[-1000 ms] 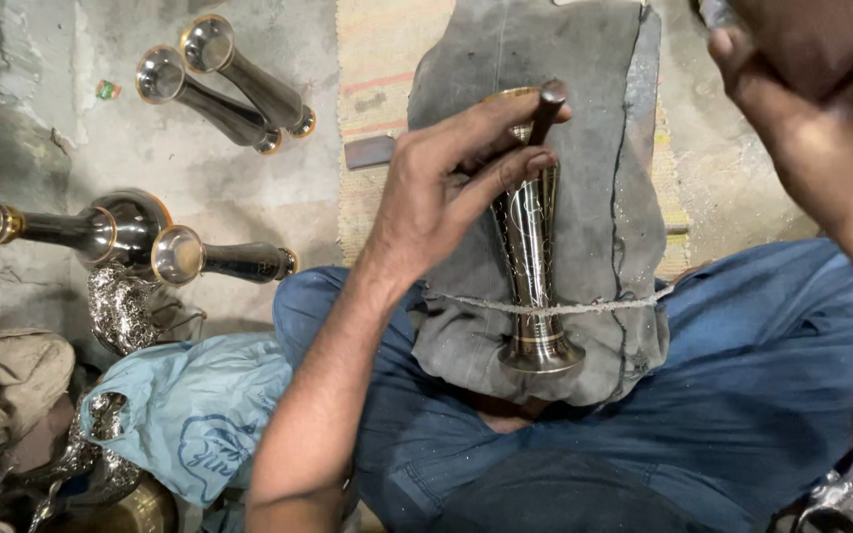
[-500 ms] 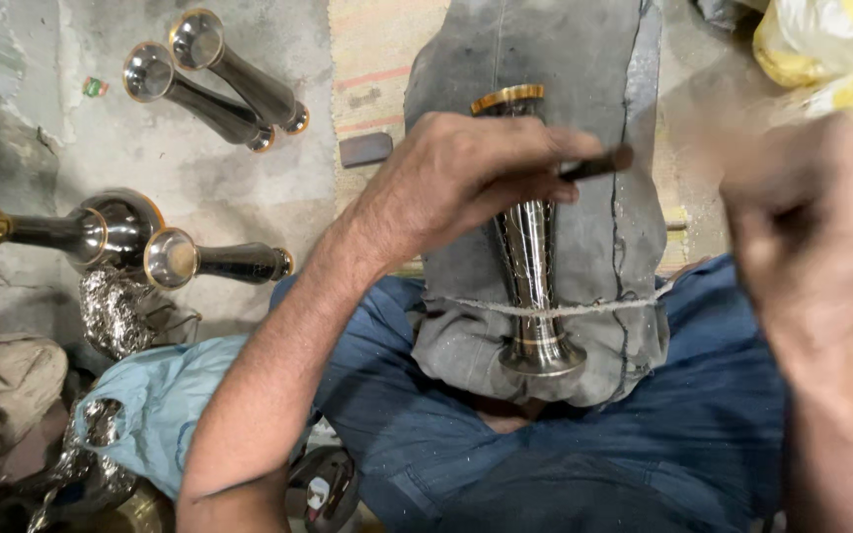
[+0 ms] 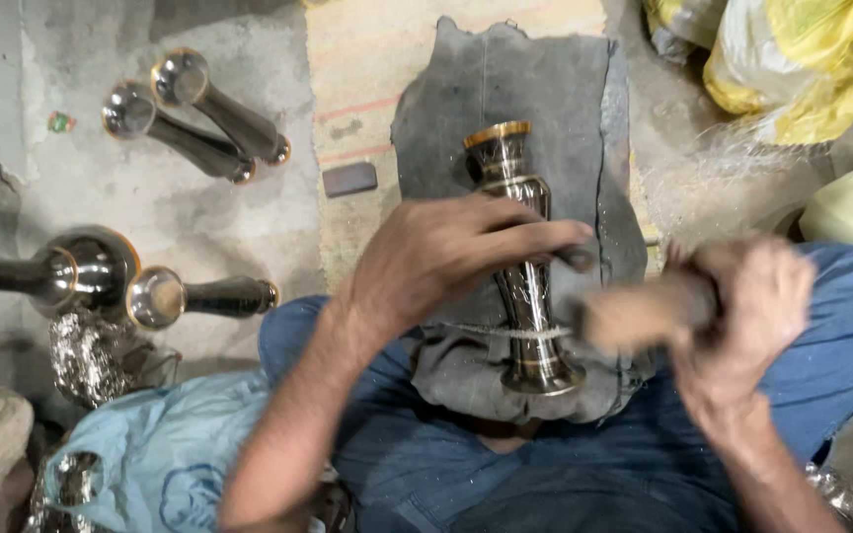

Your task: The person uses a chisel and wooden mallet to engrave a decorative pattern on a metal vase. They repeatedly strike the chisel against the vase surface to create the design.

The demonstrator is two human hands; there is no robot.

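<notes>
1. the vase (image 3: 523,286) lies lengthwise on a grey cloth (image 3: 505,109) over the person's lap, its gold rim pointing away and its foot toward the body. a thin string (image 3: 491,331) crosses it near the foot and ties it to the cloth.
2. the left hand (image 3: 446,257) lies over the middle of the vase, fingers (image 3: 535,237) stretched across it and pinching a small dark tool (image 3: 577,259) against the metal. a second ago this hand was nearer the rim and covered it; now the rim shows bare and the hand sits lower on the body of the vase.
3. the right hand (image 3: 752,306) was up at the top right corner a second ago. it has come down beside the vase, closed in a fist round a pale wooden mallet (image 3: 634,314), which is blurred with motion.
4. i judge that the mallet's head is close to the tool, so the striking work on the vase looks under way, with the tool set on a new spot.
5. on the floor (image 3: 249,227) to the left lie four more vases (image 3: 199,114), well apart from the lap. a blue bag (image 3: 160,454) sits by the left knee, and yellow sacks (image 3: 792,59) at the top right.
</notes>
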